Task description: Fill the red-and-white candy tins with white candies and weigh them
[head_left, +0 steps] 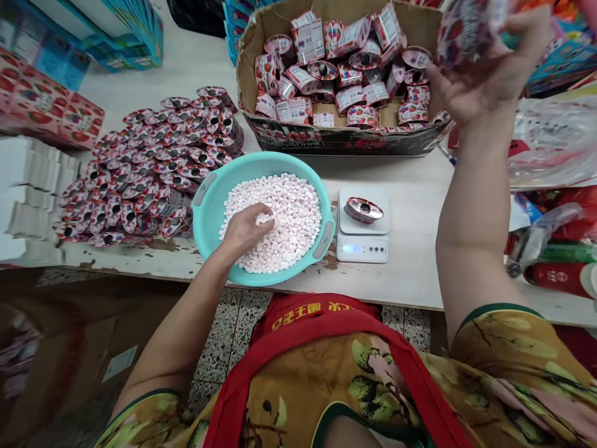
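My left hand (pixel 248 231) is in a turquoise basin (pixel 261 163) of small pinkish-white candies (pixel 293 218). Its fingers are curled together around some candies at the pile's surface. Raised past the right end of a cardboard box (pixel 336 138), my right hand (pixel 489 78) grips a berry-printed container (pixel 461 34), blurred by motion. To the right of the basin, an oval berry-printed container (pixel 364 210) with a dark hole in its top sits on a white digital scale (pixel 362 242). The scale's display is lit, its digits too small to read surely.
Many similar containers (pixel 153 165) stand packed together left of the basin. More containers (pixel 310 43) lie jumbled inside the cardboard box. White stacked cartons (pixel 32 193) are at the far left; plastic bags (pixel 555 137) and a red cup (pixel 559 279) are at the right.
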